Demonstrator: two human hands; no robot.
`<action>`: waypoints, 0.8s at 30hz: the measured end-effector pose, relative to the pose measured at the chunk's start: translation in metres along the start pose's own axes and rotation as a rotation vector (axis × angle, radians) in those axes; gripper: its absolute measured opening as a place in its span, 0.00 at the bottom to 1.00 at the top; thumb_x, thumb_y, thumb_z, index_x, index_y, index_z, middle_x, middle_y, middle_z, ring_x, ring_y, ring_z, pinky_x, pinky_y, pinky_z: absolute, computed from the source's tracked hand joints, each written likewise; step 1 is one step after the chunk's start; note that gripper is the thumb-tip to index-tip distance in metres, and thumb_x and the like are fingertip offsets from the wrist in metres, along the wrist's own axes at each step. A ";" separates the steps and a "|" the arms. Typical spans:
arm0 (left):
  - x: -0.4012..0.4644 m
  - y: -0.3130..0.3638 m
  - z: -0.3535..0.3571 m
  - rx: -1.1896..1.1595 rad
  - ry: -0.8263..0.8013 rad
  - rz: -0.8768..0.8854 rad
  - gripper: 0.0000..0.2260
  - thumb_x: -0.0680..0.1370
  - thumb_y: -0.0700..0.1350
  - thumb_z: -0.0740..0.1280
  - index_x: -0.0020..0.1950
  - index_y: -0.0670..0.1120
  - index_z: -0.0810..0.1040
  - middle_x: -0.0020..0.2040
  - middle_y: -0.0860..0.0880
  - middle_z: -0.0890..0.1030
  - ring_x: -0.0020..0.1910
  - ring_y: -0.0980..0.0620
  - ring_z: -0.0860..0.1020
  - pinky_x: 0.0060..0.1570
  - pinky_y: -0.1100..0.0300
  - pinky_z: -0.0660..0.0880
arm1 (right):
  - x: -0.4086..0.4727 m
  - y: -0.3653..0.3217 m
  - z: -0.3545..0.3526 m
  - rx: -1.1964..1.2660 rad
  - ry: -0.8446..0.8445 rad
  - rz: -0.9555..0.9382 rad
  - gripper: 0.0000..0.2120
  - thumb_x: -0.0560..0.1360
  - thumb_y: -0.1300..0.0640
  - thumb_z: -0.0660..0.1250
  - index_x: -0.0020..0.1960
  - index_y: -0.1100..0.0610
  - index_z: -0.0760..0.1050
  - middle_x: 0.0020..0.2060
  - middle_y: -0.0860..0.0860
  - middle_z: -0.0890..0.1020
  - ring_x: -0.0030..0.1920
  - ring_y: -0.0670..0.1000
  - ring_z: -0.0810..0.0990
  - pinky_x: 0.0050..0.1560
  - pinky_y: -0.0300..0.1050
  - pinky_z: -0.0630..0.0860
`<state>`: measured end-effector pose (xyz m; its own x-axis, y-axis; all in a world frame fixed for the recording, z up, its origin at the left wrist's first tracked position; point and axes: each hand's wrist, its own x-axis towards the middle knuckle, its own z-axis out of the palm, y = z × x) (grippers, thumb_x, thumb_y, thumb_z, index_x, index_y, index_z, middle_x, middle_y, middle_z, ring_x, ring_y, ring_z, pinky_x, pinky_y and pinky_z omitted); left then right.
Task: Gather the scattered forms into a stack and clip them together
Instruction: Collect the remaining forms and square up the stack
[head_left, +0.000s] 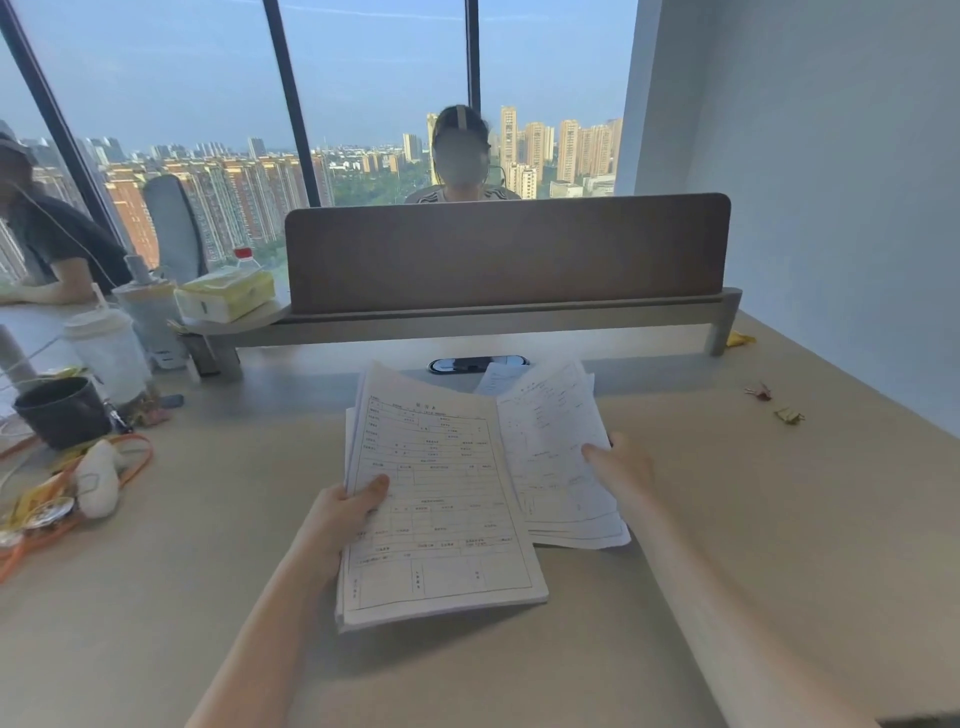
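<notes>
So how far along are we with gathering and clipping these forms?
Partly gathered. The left hand holds a thick stack of white printed forms above the beige desk. The right hand is on a second batch of white sheets, not yet merged. Left: join the batches, square them, clip them. The small red binder clip and yellow binder clip lie untouched at right.

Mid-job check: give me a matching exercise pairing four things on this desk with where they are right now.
Things:
1. larger stack of forms
2. second bunch of forms
3. binder clips
4. black cup

Places:
A. loose on the desk, far right
B. gripped by the left hand
C. far left edge, among clutter
D. under the right hand

Pairs: 1-B, 2-D, 3-A, 4-C
</notes>
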<state>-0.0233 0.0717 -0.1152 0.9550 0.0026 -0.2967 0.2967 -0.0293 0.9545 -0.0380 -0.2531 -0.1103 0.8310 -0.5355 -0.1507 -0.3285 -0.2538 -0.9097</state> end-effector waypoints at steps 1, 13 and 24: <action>0.001 -0.001 0.000 0.003 -0.004 -0.006 0.13 0.80 0.44 0.71 0.57 0.35 0.82 0.50 0.36 0.87 0.50 0.36 0.86 0.53 0.42 0.82 | 0.002 -0.001 0.002 0.008 -0.011 0.002 0.08 0.75 0.57 0.65 0.51 0.56 0.79 0.49 0.55 0.84 0.46 0.56 0.84 0.36 0.43 0.75; 0.013 -0.006 -0.002 0.047 -0.021 -0.043 0.14 0.79 0.46 0.71 0.57 0.36 0.82 0.49 0.37 0.88 0.49 0.36 0.87 0.55 0.38 0.81 | 0.030 -0.005 0.016 0.254 -0.110 0.178 0.08 0.76 0.64 0.70 0.45 0.56 0.72 0.48 0.60 0.80 0.48 0.60 0.79 0.51 0.60 0.79; 0.011 -0.006 -0.002 0.057 -0.015 -0.043 0.13 0.79 0.46 0.71 0.56 0.36 0.83 0.47 0.38 0.88 0.46 0.38 0.87 0.46 0.47 0.84 | 0.037 -0.002 0.031 0.256 -0.125 0.168 0.11 0.76 0.67 0.69 0.58 0.61 0.74 0.52 0.60 0.80 0.53 0.61 0.80 0.49 0.53 0.79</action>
<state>-0.0139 0.0737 -0.1239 0.9409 -0.0096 -0.3386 0.3366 -0.0862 0.9377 0.0069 -0.2474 -0.1259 0.8285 -0.4458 -0.3388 -0.3552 0.0492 -0.9335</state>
